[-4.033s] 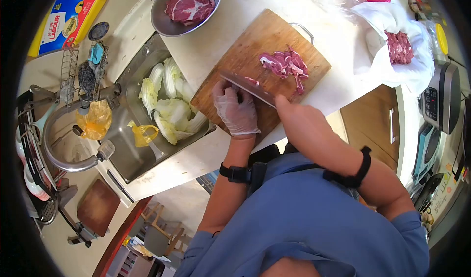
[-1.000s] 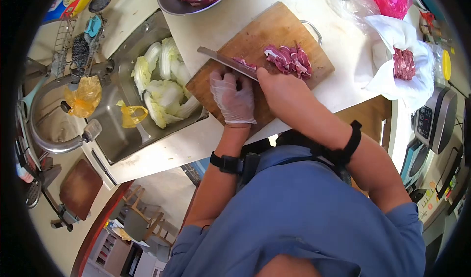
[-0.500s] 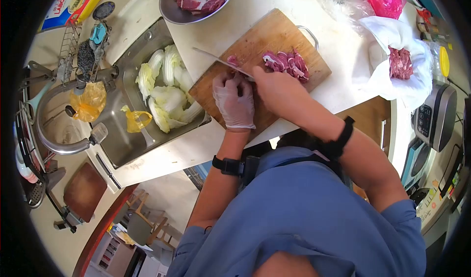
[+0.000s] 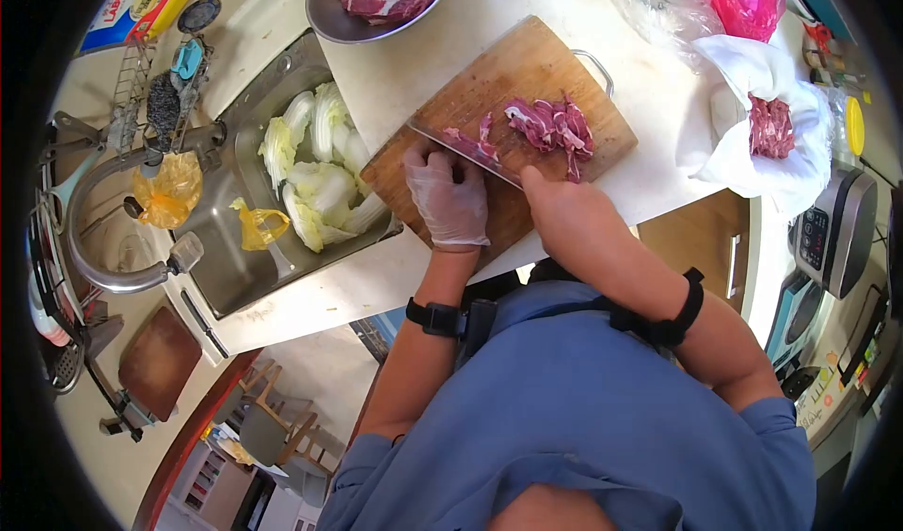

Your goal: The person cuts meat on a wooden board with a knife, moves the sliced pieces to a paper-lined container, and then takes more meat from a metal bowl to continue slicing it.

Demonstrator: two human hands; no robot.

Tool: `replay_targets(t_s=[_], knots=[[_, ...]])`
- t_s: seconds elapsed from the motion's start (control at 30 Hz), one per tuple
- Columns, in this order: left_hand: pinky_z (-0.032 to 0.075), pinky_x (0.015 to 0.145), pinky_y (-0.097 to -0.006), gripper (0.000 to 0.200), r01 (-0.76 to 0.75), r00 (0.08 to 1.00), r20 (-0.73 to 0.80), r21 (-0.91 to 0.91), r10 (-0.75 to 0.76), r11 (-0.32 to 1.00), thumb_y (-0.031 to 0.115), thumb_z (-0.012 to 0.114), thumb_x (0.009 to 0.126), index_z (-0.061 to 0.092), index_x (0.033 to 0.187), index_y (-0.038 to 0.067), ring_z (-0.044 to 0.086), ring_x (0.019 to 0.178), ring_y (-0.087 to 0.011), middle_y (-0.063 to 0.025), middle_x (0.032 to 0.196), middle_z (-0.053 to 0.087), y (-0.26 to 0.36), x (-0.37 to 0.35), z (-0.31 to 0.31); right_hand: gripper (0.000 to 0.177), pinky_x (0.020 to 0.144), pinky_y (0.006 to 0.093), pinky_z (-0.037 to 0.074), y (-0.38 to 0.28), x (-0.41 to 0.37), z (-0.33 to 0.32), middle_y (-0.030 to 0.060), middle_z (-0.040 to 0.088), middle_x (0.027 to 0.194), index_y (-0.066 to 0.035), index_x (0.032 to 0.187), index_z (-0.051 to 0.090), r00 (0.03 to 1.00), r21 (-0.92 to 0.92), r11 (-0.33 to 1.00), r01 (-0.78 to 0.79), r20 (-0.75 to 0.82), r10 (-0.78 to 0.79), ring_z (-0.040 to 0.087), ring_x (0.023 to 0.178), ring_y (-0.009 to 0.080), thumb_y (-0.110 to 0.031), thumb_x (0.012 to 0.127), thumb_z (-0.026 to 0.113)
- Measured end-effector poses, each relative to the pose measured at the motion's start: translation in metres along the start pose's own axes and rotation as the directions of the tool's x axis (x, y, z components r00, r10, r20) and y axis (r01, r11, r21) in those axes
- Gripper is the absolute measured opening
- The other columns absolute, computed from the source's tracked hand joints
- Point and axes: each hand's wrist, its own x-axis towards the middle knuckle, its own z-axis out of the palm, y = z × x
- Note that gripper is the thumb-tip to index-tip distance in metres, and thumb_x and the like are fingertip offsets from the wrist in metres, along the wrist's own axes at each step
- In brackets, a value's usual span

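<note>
My right hand [image 4: 569, 206] is closed round the handle of a knife [image 4: 461, 155], whose blade slants up to the left across the wooden cutting board [image 4: 531, 56]. In a clear glove, my left hand [image 4: 445, 197] has its fingers curled close against the near side of the blade. Whatever lies under those fingertips is hidden. Thin strips of raw red meat [image 4: 484, 136] lie along the blade's far side. A heap of cut meat [image 4: 546, 125] rests farther right on the board.
A metal bowl [image 4: 315, 14] holding a large piece of meat stands beyond the board. Left is a sink [image 4: 226, 272] with cabbage leaves [image 4: 320, 192]. At right, a white bag [image 4: 724, 61] holds more meat, near a pink bag [image 4: 748, 0].
My right hand has moved toward me and to the right with the knife. More meat strips now show beyond the blade. My left hand has stayed nearly still.
</note>
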Motion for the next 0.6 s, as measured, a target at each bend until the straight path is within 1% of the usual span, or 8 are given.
replay_targets(t_s=[0.1, 0.13, 0.17, 0.23, 0.3, 0.33, 0.5, 0.6], knots=[[0.049, 0.076, -0.0394, 0.028, 0.007, 1.0, 0.002, -0.011, -0.007, 1.0, 0.005, 0.078, 0.079, 0.064, 0.102, 0.0, 0.059, 0.092, -0.0314, -0.0171, 0.106, 0.057, 0.0, 0.002, 0.002, 0.014, 0.062, 0.0521, 0.054, 0.008, -0.024, -0.011, 0.024, 0.067, 0.075, 0.002, 0.101, 0.049, 0.997, -0.043, 0.999, -0.031, 0.073, 0.034, 0.068, 0.072, 0.0433, -0.001, 0.087, 0.05], [0.048, 0.078, -0.0429, 0.028, 0.015, 1.0, -0.015, -0.022, -0.016, 1.0, 0.004, 0.077, 0.076, 0.065, 0.101, 0.002, 0.058, 0.092, -0.0343, -0.017, 0.104, 0.057, 0.001, 0.003, 0.003, 0.014, 0.062, 0.0521, 0.054, 0.008, -0.02, -0.011, 0.024, 0.067, 0.075, 0.002, 0.101, 0.049, 0.996, -0.046, 0.998, -0.031, 0.08, 0.035, 0.068, 0.072, 0.0433, -0.001, 0.087, 0.05], [0.047, 0.079, -0.0464, 0.028, 0.021, 0.999, -0.026, -0.037, -0.022, 0.999, 0.003, 0.076, 0.074, 0.065, 0.1, 0.004, 0.057, 0.093, -0.0372, -0.017, 0.102, 0.058, 0.002, 0.001, 0.005, 0.013, 0.062, 0.052, 0.054, 0.007, -0.012, -0.011, 0.0235, 0.067, 0.074, 0.002, 0.101, 0.048, 0.998, -0.027, 1.0, 0.004, 0.068, -0.002, 0.068, 0.071, 0.0429, -0.001, 0.088, 0.051], [0.046, 0.079, -0.0467, 0.03, 0.013, 1.0, -0.027, -0.033, -0.014, 0.999, 0.004, 0.076, 0.074, 0.066, 0.102, 0.004, 0.057, 0.092, -0.0374, -0.0167, 0.102, 0.057, 0.0, 0.002, 0.005, 0.013, 0.061, 0.052, 0.054, 0.003, 0.013, -0.008, 0.023, 0.067, 0.074, 0.002, 0.1, 0.048, 0.998, -0.016, 0.999, 0.044, 0.052, -0.043, 0.068, 0.07, 0.0425, -0.002, 0.088, 0.051], [0.046, 0.079, -0.047, 0.031, -0.001, 0.999, -0.035, -0.027, 0.0, 1.0, 0.005, 0.076, 0.074, 0.066, 0.104, 0.004, 0.057, 0.092, -0.0375, -0.0165, 0.101, 0.057, 0.001, 0.003, 0.003, 0.016, 0.062, 0.0534, 0.052, -0.002, 0.038, 0.006, 0.0228, 0.064, 0.072, 0.001, 0.105, 0.047, 0.984, 0.013, 0.987, 0.161, -0.073, -0.159, 0.066, 0.071, 0.0435, -0.002, 0.089, 0.05], [0.046, 0.08, -0.0475, 0.031, 0.001, 1.0, -0.026, -0.04, -0.002, 0.999, 0.006, 0.076, 0.074, 0.066, 0.104, 0.005, 0.056, 0.092, -0.0378, -0.0166, 0.1, 0.057, 0.001, 0.004, 0.002, 0.016, 0.062, 0.0534, 0.052, -0.003, 0.038, 0.007, 0.0228, 0.064, 0.072, 0.001, 0.105, 0.047, 0.984, 0.009, 0.986, 0.164, -0.078, -0.163, 0.066, 0.071, 0.0435, -0.002, 0.089, 0.05], [0.046, 0.084, -0.0455, 0.034, 0.032, 0.998, 0.047, 0.008, -0.032, 0.999, 0.01, 0.079, 0.077, 0.064, 0.106, 0.003, 0.057, 0.097, -0.0376, -0.0171, 0.102, 0.055, -0.001, -0.001, -0.002, 0.011, 0.061, 0.0512, 0.056, 0.001, -0.012, 0.014, 0.022, 0.067, 0.074, 0.001, 0.1, 0.05, 0.996, -0.051, 0.999, 0.009, -0.083, -0.013, 0.07, 0.07, 0.0401, -0.007, 0.092, 0.05], [0.045, 0.08, -0.0471, 0.032, -0.009, 1.0, 0.003, -0.019, 0.009, 1.0, 0.012, 0.078, 0.074, 0.066, 0.102, 0.004, 0.056, 0.094, -0.0386, -0.0184, 0.102, 0.057, 0.0, -0.002, 0.003, 0.012, 0.061, 0.0518, 0.055, -0.003, 0.002, 0.011, 0.0226, 0.068, 0.075, 0.001, 0.101, 0.049, 0.998, -0.033, 0.999, 0.014, -0.056, -0.016, 0.07, 0.07, 0.0406, -0.007, 0.091, 0.051]])
